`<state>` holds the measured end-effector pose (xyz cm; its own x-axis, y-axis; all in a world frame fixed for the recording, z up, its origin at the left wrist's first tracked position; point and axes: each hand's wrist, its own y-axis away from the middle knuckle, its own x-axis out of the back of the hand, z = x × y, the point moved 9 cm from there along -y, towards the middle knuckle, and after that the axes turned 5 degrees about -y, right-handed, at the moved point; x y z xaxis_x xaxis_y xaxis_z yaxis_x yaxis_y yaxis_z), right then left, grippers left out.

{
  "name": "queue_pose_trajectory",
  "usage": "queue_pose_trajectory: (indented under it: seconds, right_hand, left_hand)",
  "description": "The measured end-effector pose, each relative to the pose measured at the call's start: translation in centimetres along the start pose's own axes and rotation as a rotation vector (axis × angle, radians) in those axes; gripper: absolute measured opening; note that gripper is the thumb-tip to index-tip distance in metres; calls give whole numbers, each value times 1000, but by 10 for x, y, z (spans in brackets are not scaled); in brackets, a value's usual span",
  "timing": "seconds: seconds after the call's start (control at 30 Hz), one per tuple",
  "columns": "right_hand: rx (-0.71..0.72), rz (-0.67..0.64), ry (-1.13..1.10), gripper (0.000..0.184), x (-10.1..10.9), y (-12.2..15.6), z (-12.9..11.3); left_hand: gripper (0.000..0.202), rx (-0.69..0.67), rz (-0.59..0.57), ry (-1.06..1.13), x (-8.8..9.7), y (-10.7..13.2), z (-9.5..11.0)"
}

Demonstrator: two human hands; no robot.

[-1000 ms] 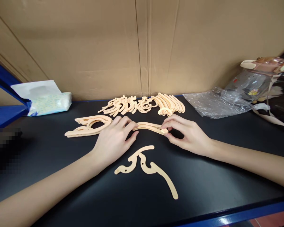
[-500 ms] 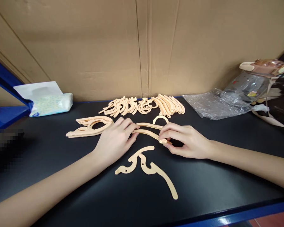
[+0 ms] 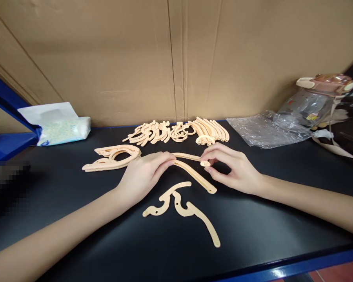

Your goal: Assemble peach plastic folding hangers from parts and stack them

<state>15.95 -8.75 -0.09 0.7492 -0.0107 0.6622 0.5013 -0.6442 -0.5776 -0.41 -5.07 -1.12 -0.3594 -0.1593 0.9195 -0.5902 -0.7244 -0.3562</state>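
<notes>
Two thin beige curved plastic strips lie between my hands on the black tabletop (image 3: 76,219). My left hand (image 3: 142,174) has its fingers closed over their left ends. My right hand (image 3: 233,168) pinches the right end of the upper strip (image 3: 190,157). The lower strip (image 3: 195,176) slants down to the right, its free end lying on the table. Nearer to me lies a joined beige hanger-like piece (image 3: 184,207). A stack of similar flat beige pieces (image 3: 111,156) sits just left of my left hand.
A row of several more beige pieces (image 3: 176,131) lies at the back against the cardboard wall (image 3: 164,58). A tissue pack (image 3: 59,125) sits at the back left by a blue frame (image 3: 6,141). Crumpled clear plastic (image 3: 267,129) and a bagged bottle (image 3: 320,102) lie at the right.
The lower strip has swung apart from the upper one, its right end dropping toward me onto the table. My right hand has shifted up to pinch the upper strip's end.
</notes>
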Motion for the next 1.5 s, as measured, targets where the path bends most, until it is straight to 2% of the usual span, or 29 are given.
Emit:
queue_pose_trajectory:
  seconds: [0.17, 0.43, 0.57, 0.7, 0.83, 0.9, 1.07, 1.2, 1.37, 1.5]
  right_hand:
    - [52, -15, 69, 17, -3, 1, -4]
    - [70, -29, 83, 15, -4, 1, -6]
    - [67, -38, 91, 15, -6, 1, -5]
    - [62, -47, 101, 15, -7, 1, -4]
    - [53, -79, 116, 16, -9, 1, -3]
    - [50, -97, 132, 18, -9, 1, -3]
    - [47, -117, 184, 20, -11, 0, -2]
    - [56, -134, 180, 19, -14, -1, -2]
    - [71, -158, 58, 20, -18, -2, -4]
    - [102, -179, 45, 18, -22, -3, -9]
  left_hand:
    - [26, 14, -46, 263, -1, -4, -3]
    - [22, 78, -170, 433, -6, -6, 0]
    - [15, 33, -225, 427, -14, -4, 3]
    - [36, 65, -236, 406, -18, -4, -2]
    - [25, 170, -264, 463, -18, -2, -8]
    - [22, 177, -280, 445, -17, 0, -5]
    - [17, 100, -193, 363, -11, 4, 8]
    - [20, 17, -207, 322, -15, 7, 15]
    - [20, -179, -207, 129, -14, 9, 32]
    - [18, -211, -210, 95, -15, 9, 37]
